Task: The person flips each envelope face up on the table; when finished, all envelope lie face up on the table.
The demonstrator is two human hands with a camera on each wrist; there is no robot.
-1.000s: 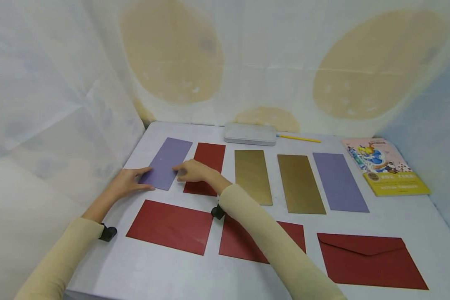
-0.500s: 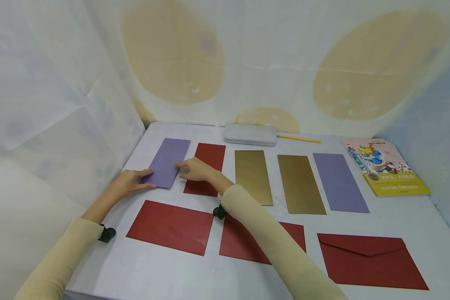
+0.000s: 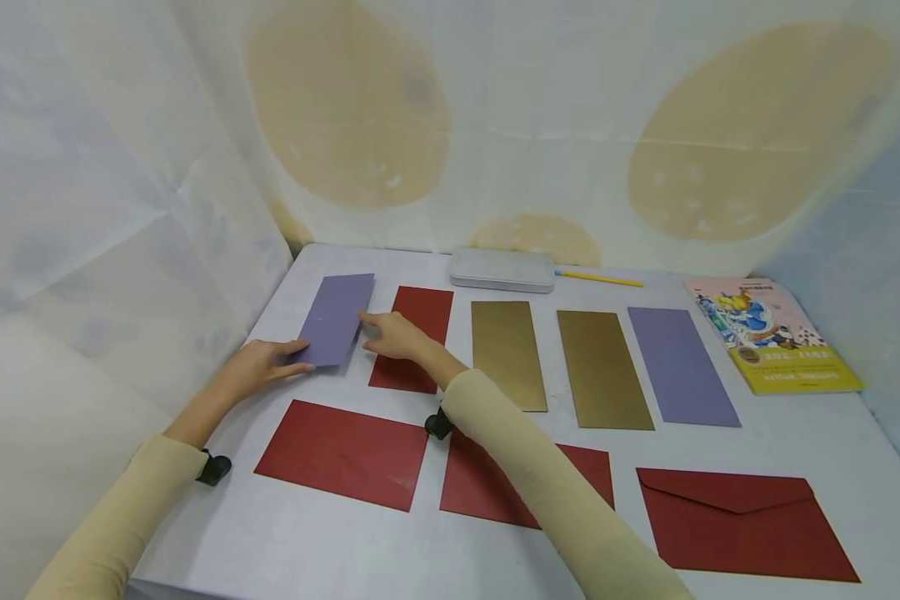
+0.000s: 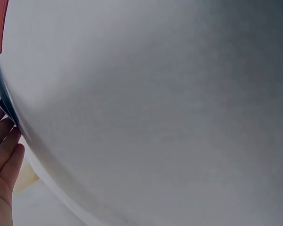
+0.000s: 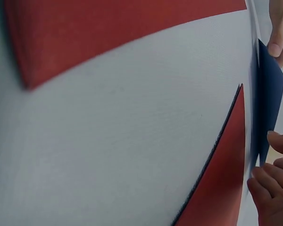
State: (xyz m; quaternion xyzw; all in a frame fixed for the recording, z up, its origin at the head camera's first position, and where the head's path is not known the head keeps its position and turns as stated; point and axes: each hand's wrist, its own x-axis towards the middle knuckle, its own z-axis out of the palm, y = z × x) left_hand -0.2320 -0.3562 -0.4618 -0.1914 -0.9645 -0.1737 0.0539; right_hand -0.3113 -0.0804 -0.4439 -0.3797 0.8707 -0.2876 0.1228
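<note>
On white table (image 3: 285, 533), both hands tilt purple card (image 3: 335, 319) upward.

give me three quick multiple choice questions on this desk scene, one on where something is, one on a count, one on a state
1. Where does the book lie?
A. far right of the table
B. under the tin
C. beside the left hand

2. How many gold cards lie in the far row?
A. one
B. two
C. four

3. How is the purple card at the far left?
A. folded in half
B. lying untouched
C. held by both hands, near end lifted

Answers:
1 A, it sits right of the other purple card.
2 B, two lie side by side mid-row.
3 C, the left hand holds its near end and the right hand touches its right edge.
</note>
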